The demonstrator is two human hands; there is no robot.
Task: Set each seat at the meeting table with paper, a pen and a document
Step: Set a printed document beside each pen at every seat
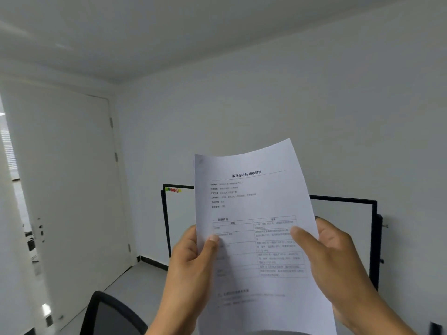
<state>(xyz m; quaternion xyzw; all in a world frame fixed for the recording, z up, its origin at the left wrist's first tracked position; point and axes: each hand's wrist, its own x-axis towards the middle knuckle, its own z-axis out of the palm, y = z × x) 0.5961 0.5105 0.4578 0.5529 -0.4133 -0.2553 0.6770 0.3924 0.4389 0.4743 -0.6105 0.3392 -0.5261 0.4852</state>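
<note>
Held up at chest height, well clear of any desk: a printed document (256,213), upright and slightly bowed at its top edge, pinched on its left margin by the left hand (191,259), thumb on the printed face and fingers behind, and on its right margin by the right hand (338,262), thumb likewise laid across the front. Both grips clamped on the sheet, neither slack. Whether one sheet or several is held, cannot tell. No desk, pen or blank paper in sight from this angle, so the step in hand looks like carrying the document to a seat, or checking it first. Best done by keeping both pinches light and near the lower half, as now, so as not to crease the page; then lowering it flat, square to the desk edge in front of the chair, releasing one side before the other so it does not skid. Worth looking down before moving, since the view points at the wall and the setting place is hidden. Ahead, a black-framed whiteboard (343,226) against the wall, partly covered by the sheet, with coloured magnets (173,189) at its top left corner. To the left, a white door (72,189) standing open. Low left, the dark back of an office chair (108,313), near the left forearm and the likeliest thing to knock. Bare floor (142,279) between chair and whiteboard gives room to step.
</note>
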